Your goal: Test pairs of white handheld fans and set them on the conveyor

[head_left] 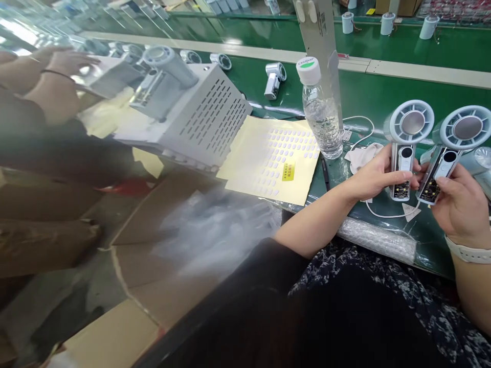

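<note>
My left hand (378, 176) is wrapped round the handle of a small white handheld fan (406, 140) that stands upright on the green table. Its round head faces me and a circuit board shows at the handle's open bottom. My right hand (458, 202) grips the handle of a second, matching fan (458, 138) just to the right, tilted a little, with its board showing too. Both hands are closed on the handles. A white wristband is on my right wrist.
A clear water bottle (321, 110) stands left of the fans beside a yellow sheet of small white stickers (276, 156). A white vented metal box (199, 115) holds another fan. A co-worker's arm (46, 82) is at far left. Cardboard boxes (153, 266) lie below the table edge (376, 237).
</note>
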A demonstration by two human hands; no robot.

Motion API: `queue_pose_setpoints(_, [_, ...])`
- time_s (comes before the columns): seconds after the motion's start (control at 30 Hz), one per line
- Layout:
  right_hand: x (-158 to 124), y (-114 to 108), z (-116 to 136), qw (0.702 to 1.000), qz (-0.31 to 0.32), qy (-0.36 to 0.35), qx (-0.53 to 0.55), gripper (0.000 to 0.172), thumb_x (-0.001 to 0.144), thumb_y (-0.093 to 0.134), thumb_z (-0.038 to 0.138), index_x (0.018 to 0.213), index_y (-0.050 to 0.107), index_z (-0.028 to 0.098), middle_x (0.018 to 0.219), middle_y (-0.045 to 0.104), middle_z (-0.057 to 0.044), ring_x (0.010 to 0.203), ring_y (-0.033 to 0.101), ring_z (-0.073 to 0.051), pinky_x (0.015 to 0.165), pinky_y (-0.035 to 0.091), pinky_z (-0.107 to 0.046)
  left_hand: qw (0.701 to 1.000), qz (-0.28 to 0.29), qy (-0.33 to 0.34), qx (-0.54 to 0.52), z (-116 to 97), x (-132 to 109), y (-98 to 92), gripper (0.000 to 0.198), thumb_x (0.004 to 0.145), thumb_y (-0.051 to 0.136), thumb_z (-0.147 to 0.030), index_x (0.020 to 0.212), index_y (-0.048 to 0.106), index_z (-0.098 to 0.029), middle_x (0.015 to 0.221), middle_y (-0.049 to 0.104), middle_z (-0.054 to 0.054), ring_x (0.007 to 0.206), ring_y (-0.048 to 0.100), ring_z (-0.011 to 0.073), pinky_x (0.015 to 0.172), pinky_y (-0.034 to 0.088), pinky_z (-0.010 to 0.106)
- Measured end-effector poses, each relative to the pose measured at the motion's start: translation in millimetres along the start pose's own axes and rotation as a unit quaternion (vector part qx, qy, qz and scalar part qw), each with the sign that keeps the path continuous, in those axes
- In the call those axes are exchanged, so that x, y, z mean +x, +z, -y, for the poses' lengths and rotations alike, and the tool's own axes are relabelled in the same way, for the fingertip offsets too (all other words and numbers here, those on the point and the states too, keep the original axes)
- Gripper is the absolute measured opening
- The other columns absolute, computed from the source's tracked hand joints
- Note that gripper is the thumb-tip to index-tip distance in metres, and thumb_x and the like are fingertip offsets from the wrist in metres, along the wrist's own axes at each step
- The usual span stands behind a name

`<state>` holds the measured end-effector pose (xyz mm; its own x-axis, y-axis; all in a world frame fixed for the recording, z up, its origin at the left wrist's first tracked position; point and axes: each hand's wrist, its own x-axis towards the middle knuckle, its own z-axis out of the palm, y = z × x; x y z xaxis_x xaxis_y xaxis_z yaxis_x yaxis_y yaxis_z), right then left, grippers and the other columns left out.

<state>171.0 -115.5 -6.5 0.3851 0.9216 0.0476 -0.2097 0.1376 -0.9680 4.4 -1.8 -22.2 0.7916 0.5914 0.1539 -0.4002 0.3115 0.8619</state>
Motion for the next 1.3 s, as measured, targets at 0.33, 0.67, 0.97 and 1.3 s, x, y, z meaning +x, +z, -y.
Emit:
queue_pose_setpoints(0.33, [-1, 4, 6, 0.997, -0.067, 0.026, -0.002, 0.024, 0.07, 0.088, 0.028, 0.094, 0.087, 0.028, 0.095, 0.085, -0.004, 0.075, 0.078, -0.025, 0.067, 0.071, -0.044, 1.0, 0.006, 0.001, 0.011, -3, 1, -0.2, 0.073, 0.082, 0.105, -0.054, 0.122, 0.051, -0.025, 0.114, 0.07, -0.001, 0.089, 0.079, 0.0175, 0.09, 0.07, 0.043])
queue_pose_setpoints(0.67, [3, 5, 2, 0.994, -0.095, 0.051, -0.007, 0.019, 0.074, 0.084, 0.038, 0.087, 0.082, 0.025, 0.086, 0.083, -0.006, 0.066, 0.074, -0.025, 0.053, 0.064, -0.04, 0.999, -0.042, -0.016, 0.026, 1, 2, 2.0, 0.069, 0.088, 0.091, -0.072, 0.118, 0.049, -0.027, 0.093, 0.069, -0.004, 0.077, 0.073, 0.017, 0.079, 0.064, 0.039])
queue_pose_setpoints(0.97, [-2, 9, 6, 0.998, -0.059, 0.015, -0.013, 0.018, 0.077, 0.085, 0.037, 0.089, 0.083, 0.025, 0.085, 0.08, -0.005, 0.068, 0.072, -0.024, 0.055, 0.064, -0.039, 0.998, -0.001, -0.004, 0.059, 5, 7, -3.8, 0.072, 0.088, 0.09, -0.08, 0.114, 0.049, -0.027, 0.095, 0.068, -0.002, 0.084, 0.075, 0.0201, 0.087, 0.066, 0.044])
queue_pose_setpoints(1.3, [5, 11, -7, 0.996, -0.083, 0.028, 0.02, 0.018, 0.079, 0.078, 0.034, 0.095, 0.083, 0.027, 0.086, 0.079, -0.006, 0.09, 0.083, -0.034, 0.079, 0.078, -0.06, 0.998, -0.011, -0.025, 0.057, 11, 7, -8.0, 0.077, 0.086, 0.096, -0.077, 0.121, 0.051, -0.026, 0.109, 0.07, 0.002, 0.093, 0.074, 0.02, 0.089, 0.065, 0.044])
